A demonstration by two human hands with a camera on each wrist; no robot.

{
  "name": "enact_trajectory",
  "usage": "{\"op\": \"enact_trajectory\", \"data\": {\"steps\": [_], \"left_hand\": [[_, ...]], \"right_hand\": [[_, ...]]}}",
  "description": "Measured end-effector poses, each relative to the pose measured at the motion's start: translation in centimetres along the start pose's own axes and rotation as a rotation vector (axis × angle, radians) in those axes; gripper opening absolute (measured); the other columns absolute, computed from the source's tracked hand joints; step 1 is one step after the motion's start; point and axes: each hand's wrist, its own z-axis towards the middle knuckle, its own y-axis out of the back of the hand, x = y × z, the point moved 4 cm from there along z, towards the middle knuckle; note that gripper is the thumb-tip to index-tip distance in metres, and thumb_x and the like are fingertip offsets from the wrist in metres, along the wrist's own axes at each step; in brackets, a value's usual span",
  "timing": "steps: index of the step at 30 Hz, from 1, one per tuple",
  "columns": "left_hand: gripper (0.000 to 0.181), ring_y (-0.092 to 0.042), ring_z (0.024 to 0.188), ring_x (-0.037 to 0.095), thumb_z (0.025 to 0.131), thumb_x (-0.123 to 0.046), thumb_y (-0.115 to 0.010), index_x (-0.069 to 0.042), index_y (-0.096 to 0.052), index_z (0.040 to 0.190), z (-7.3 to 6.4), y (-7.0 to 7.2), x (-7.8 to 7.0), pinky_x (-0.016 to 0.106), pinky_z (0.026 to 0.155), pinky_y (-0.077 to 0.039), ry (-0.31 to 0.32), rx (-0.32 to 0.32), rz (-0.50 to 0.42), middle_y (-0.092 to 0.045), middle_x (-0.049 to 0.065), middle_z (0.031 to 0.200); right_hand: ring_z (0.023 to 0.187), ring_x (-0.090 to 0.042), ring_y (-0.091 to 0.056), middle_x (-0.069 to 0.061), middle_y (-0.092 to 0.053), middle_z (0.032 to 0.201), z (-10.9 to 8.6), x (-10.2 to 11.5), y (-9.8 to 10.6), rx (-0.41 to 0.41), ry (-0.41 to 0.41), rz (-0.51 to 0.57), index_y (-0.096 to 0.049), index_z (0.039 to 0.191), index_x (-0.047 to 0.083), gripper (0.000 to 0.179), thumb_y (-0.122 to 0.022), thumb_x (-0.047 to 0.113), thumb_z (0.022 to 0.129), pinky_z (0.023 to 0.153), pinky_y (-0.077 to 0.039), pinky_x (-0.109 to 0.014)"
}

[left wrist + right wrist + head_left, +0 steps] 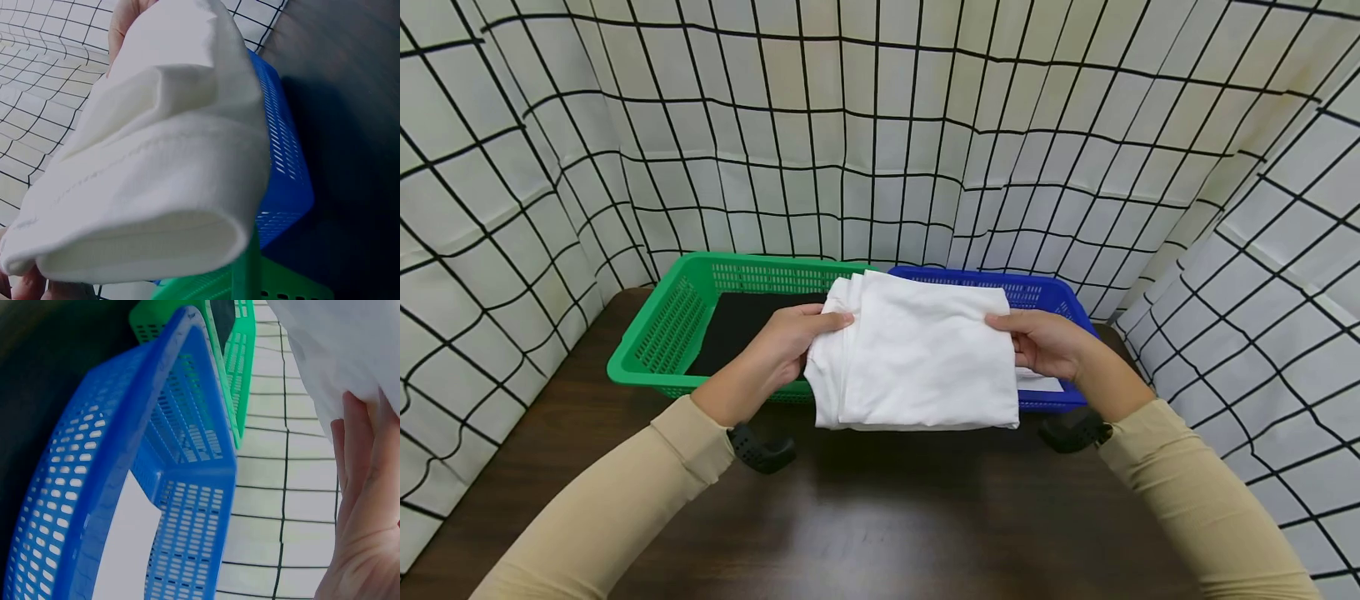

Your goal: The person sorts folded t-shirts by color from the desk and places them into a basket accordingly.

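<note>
A folded white garment (928, 354) is held up in front of the two baskets, covering the place where they meet. My left hand (786, 337) pinches its left edge, thumb on top and fingers underneath. At the opposite edge, my right hand (1045, 340) grips it the same way. In the left wrist view the garment (169, 150) shows a stitched hem and an open fold. The right wrist view has my right hand (372, 487) with its fingers behind the white fabric (350, 356).
A green basket (625, 367) at left holds a flat black piece (722, 337). Beside it, a blue basket (1052, 292) contains something flat and white (1037, 382). Both stand on a dark brown table (880, 525), with black wire grid panels (895, 108) over white sheeting behind and at the sides.
</note>
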Motion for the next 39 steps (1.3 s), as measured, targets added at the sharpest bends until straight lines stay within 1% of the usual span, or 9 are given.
{"op": "enact_trajectory", "data": {"steps": [5,9,14,21,28,33,39], "left_hand": [[0.047,-0.072,0.082,0.011,0.093,-0.023,-0.070,-0.009,-0.059,0.136,0.5,-0.7,-0.5,0.032,0.076,-0.063,-0.006,0.011,-0.023,-0.069,0.005,0.113],[0.046,-0.072,0.083,0.011,0.094,-0.023,-0.069,-0.009,-0.058,0.137,0.7,-1.2,-0.9,0.031,0.076,-0.062,-0.013,0.019,-0.028,-0.068,0.007,0.118],[0.047,-0.071,0.084,0.011,0.094,-0.023,-0.069,-0.010,-0.058,0.137,1.4,-1.7,-1.2,0.030,0.075,-0.062,-0.010,0.016,-0.024,-0.067,0.009,0.123],[0.043,-0.070,0.084,0.010,0.094,-0.022,-0.070,-0.009,-0.061,0.133,2.6,-2.6,-1.6,0.027,0.075,-0.062,0.001,0.000,-0.049,-0.067,0.008,0.121],[0.044,-0.069,0.089,0.013,0.094,-0.023,-0.071,-0.010,-0.061,0.134,3.5,-3.3,-2.3,0.029,0.081,-0.061,-0.007,-0.020,-0.026,-0.067,0.009,0.123],[0.045,-0.070,0.095,0.016,0.093,-0.023,-0.071,-0.010,-0.061,0.135,4.4,-4.1,-3.0,0.033,0.087,-0.060,-0.009,-0.026,-0.033,-0.067,0.009,0.126],[0.046,-0.068,0.100,0.018,0.092,-0.023,-0.072,-0.011,-0.061,0.135,5.3,-4.4,-3.4,0.035,0.093,-0.058,-0.002,-0.045,-0.041,-0.067,0.009,0.128]], "right_hand": [[0.084,-0.012,-0.075,-0.001,-0.074,0.098,0.1,0.4,0.7,0.007,-0.003,0.018,-0.044,0.128,0.005,0.025,-0.047,0.018,0.106,0.076,-0.061,-0.025],[0.084,-0.012,-0.075,-0.002,-0.075,0.097,0.2,0.8,1.4,0.002,-0.009,0.018,-0.048,0.124,0.006,0.022,-0.047,0.018,0.106,0.076,-0.061,-0.026],[0.083,-0.012,-0.075,-0.002,-0.075,0.096,0.3,1.0,2.1,-0.021,-0.012,0.011,-0.055,0.116,0.008,0.016,-0.047,0.017,0.106,0.075,-0.061,-0.025],[0.080,-0.013,-0.076,-0.002,-0.075,0.093,0.6,1.6,2.9,-0.060,0.000,0.022,-0.060,0.110,0.009,0.014,-0.050,0.017,0.105,0.072,-0.062,-0.025],[0.077,-0.011,-0.075,-0.002,-0.075,0.090,0.7,2.2,3.5,-0.074,0.007,0.030,-0.061,0.107,0.009,0.014,-0.050,0.018,0.105,0.068,-0.061,-0.023],[0.074,-0.011,-0.074,-0.002,-0.074,0.087,0.8,2.7,4.1,-0.105,0.005,0.057,-0.061,0.104,0.009,0.014,-0.049,0.017,0.105,0.066,-0.061,-0.022],[0.070,-0.011,-0.073,-0.002,-0.074,0.083,1.3,3.1,4.8,-0.111,0.011,0.081,-0.063,0.099,0.009,0.018,-0.048,0.016,0.105,0.063,-0.060,-0.021]]}}
